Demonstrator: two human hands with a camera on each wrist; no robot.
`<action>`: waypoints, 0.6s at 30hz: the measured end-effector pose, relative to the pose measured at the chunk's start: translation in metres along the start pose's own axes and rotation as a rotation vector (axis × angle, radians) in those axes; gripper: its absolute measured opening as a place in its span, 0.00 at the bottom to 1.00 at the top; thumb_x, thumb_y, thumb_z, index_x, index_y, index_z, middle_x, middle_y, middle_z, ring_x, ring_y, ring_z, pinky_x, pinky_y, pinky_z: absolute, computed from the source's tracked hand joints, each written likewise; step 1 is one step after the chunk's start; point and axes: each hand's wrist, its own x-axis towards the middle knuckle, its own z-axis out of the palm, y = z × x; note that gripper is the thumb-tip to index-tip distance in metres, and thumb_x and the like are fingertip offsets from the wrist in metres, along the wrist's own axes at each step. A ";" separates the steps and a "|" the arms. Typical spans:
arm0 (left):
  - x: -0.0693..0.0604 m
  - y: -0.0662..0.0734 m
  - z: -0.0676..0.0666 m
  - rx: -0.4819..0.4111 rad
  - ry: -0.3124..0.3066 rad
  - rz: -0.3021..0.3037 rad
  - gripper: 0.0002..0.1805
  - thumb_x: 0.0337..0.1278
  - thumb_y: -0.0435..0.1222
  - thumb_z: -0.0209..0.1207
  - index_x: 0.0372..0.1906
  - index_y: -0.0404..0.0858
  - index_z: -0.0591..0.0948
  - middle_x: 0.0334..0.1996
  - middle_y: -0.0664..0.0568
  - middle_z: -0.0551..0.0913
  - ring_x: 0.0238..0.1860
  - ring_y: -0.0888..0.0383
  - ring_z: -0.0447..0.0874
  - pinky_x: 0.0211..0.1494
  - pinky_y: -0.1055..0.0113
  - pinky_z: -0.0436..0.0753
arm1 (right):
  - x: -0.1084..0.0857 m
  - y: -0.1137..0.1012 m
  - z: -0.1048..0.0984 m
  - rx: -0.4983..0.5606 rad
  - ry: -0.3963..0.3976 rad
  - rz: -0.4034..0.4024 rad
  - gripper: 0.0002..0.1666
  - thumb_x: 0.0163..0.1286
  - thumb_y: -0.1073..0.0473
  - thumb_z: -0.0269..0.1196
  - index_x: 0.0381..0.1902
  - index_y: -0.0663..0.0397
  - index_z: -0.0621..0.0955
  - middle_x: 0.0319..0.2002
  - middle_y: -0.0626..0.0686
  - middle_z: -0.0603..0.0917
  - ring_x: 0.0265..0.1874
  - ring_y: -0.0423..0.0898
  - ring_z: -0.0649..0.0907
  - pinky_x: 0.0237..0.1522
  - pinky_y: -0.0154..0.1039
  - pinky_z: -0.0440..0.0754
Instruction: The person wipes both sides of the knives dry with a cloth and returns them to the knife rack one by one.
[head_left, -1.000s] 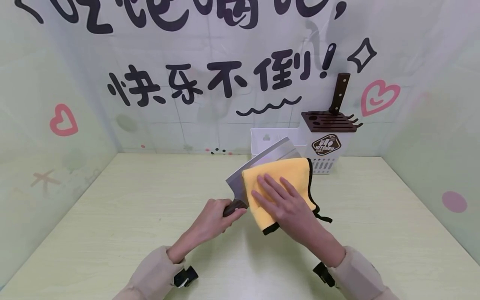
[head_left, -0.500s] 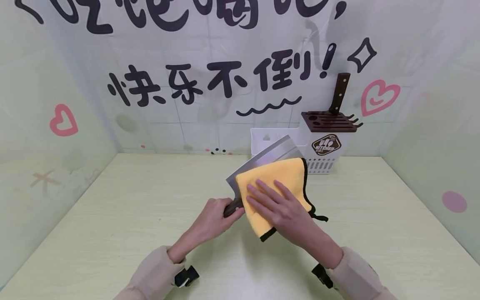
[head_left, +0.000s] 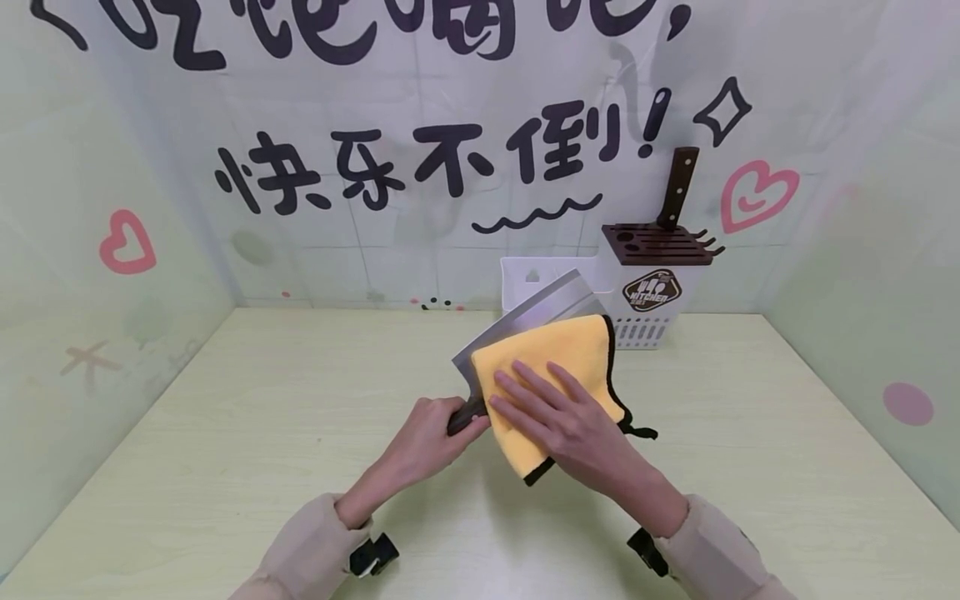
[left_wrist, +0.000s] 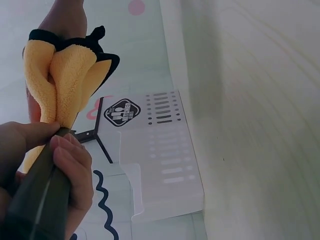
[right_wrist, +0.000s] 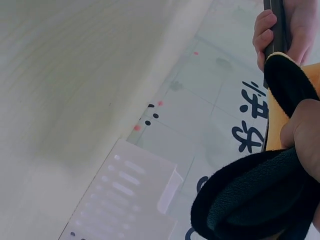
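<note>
In the head view the left hand (head_left: 427, 437) grips the dark handle (head_left: 467, 415) of a broad cleaver, whose blade (head_left: 525, 321) slants up to the right. A yellow cloth (head_left: 577, 342) with black edging covers the blade's lower part. The right hand (head_left: 573, 425) lies over it with fingers extended and thumb hidden. The right wrist view shows that thumb (right_wrist: 305, 135) against the cloth's dark underside (right_wrist: 255, 195), so thumb and fingers pinch the cloth around the blade. In the left wrist view, fingers (left_wrist: 75, 172) wrap the handle (left_wrist: 45, 200) just below the folded cloth (left_wrist: 75, 70).
Behind the blade, at the back wall, stands a white knife holder (head_left: 645, 325) with a brown slotted top (head_left: 660, 242), one dark-handled knife (head_left: 678, 187) upright in it. The pale tabletop (head_left: 262, 417) is bounded by printed walls at the back and both sides.
The right hand and cloth have slid slightly left and down toward the handle, baring more of the blade's upper part. The left hand has stayed almost still on the handle.
</note>
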 end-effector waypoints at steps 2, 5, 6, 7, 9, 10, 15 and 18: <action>0.000 0.000 0.000 -0.005 0.002 0.007 0.18 0.58 0.42 0.55 0.16 0.37 0.70 0.10 0.58 0.65 0.09 0.70 0.59 0.12 0.76 0.61 | -0.001 0.001 0.000 -0.012 -0.011 -0.006 0.27 0.66 0.71 0.36 0.57 0.51 0.72 0.60 0.53 0.69 0.61 0.51 0.66 0.59 0.50 0.63; 0.000 0.000 0.000 -0.008 -0.002 0.001 0.19 0.57 0.41 0.55 0.16 0.37 0.70 0.10 0.58 0.65 0.09 0.70 0.59 0.12 0.76 0.61 | -0.002 0.002 0.000 -0.014 -0.010 -0.009 0.27 0.66 0.71 0.36 0.56 0.51 0.73 0.60 0.53 0.69 0.61 0.51 0.66 0.59 0.50 0.63; 0.000 0.000 0.000 -0.009 -0.004 -0.005 0.19 0.57 0.41 0.55 0.15 0.37 0.70 0.10 0.58 0.66 0.09 0.70 0.60 0.12 0.76 0.61 | -0.002 0.002 0.000 -0.013 -0.007 -0.009 0.27 0.65 0.71 0.37 0.56 0.51 0.73 0.60 0.53 0.69 0.61 0.51 0.66 0.58 0.50 0.63; 0.000 0.000 0.000 -0.011 -0.006 -0.013 0.19 0.57 0.41 0.56 0.15 0.37 0.69 0.10 0.58 0.66 0.09 0.69 0.60 0.12 0.76 0.61 | -0.002 0.003 0.000 -0.010 -0.003 -0.007 0.27 0.65 0.72 0.37 0.56 0.51 0.73 0.60 0.53 0.69 0.60 0.51 0.67 0.58 0.50 0.64; 0.001 0.000 0.000 -0.011 -0.007 -0.028 0.18 0.56 0.42 0.56 0.15 0.38 0.70 0.10 0.58 0.66 0.09 0.69 0.61 0.12 0.76 0.61 | -0.002 0.004 0.000 0.002 0.006 0.000 0.27 0.66 0.72 0.36 0.56 0.52 0.73 0.60 0.53 0.69 0.60 0.51 0.67 0.58 0.50 0.64; 0.001 0.000 -0.001 -0.012 -0.006 -0.032 0.18 0.56 0.42 0.56 0.16 0.38 0.70 0.10 0.58 0.67 0.09 0.68 0.61 0.12 0.76 0.62 | -0.002 0.004 0.000 0.008 0.008 0.005 0.27 0.66 0.72 0.36 0.56 0.52 0.73 0.60 0.53 0.69 0.60 0.51 0.67 0.58 0.50 0.64; 0.000 0.001 -0.001 -0.010 0.002 -0.028 0.18 0.56 0.42 0.56 0.17 0.37 0.71 0.10 0.57 0.68 0.09 0.68 0.62 0.12 0.75 0.63 | -0.004 0.009 -0.003 0.028 -0.006 0.039 0.26 0.63 0.72 0.42 0.57 0.52 0.72 0.60 0.54 0.68 0.61 0.51 0.66 0.59 0.51 0.62; 0.000 0.000 -0.001 -0.009 0.004 -0.024 0.18 0.56 0.42 0.56 0.17 0.37 0.71 0.10 0.57 0.68 0.09 0.68 0.62 0.11 0.75 0.63 | -0.006 0.012 -0.004 0.037 -0.018 0.065 0.27 0.59 0.72 0.48 0.57 0.52 0.72 0.61 0.54 0.68 0.61 0.51 0.65 0.60 0.50 0.61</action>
